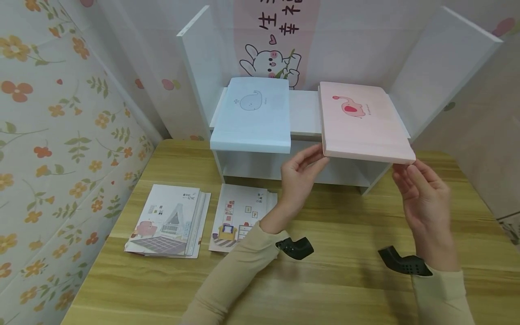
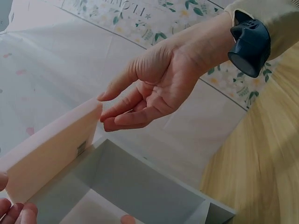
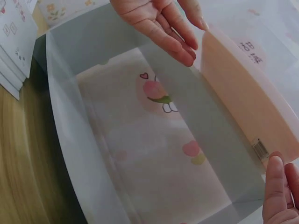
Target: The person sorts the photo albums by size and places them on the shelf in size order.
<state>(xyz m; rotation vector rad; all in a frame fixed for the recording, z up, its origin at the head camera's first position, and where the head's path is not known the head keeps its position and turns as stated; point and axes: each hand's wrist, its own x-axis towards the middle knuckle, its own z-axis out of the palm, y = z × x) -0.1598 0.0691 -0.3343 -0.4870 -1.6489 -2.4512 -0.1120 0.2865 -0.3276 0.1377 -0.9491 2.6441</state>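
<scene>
1. At the far left, the left stack (image 1: 170, 221) is lying flat on the surface (image 1: 325, 280), covers facing up. It is probably resting aside so that the space before the shelf (image 1: 304, 113) is staying free for working.
2. Next to it, the right stack (image 1: 239, 221) is also lying flat. The left sleeve (image 1: 231, 271) is crossing before its lower corner, so I am not seeing the whole.
3. The left panel (image 1: 203, 67) is standing upright at the shelf's side, perhaps serving as an end support.
4. Beside this panel, the blue book (image 1: 252, 117) is lying on the top board, its front edge reaching out past it. The book seems to be deeper than the board.
5. The left hand (image 1: 300, 174) is holding the near left corner of the pink book (image 1: 363, 119): thumb and fingers are nearly closing, pinching only the edge.
6. The pink book is lying over the top board's right part, apart from the blue book, its front edge also overhanging. Its barcode (image 3: 260, 149) is facing down.
7. The right hand (image 1: 426, 198) is pinching the near right corner, its fingers curling below. Probably both corners are being held for keeping the book level and straight.
8. At the far right, the right panel (image 1: 443, 76) is standing just beside the pink book.
</scene>
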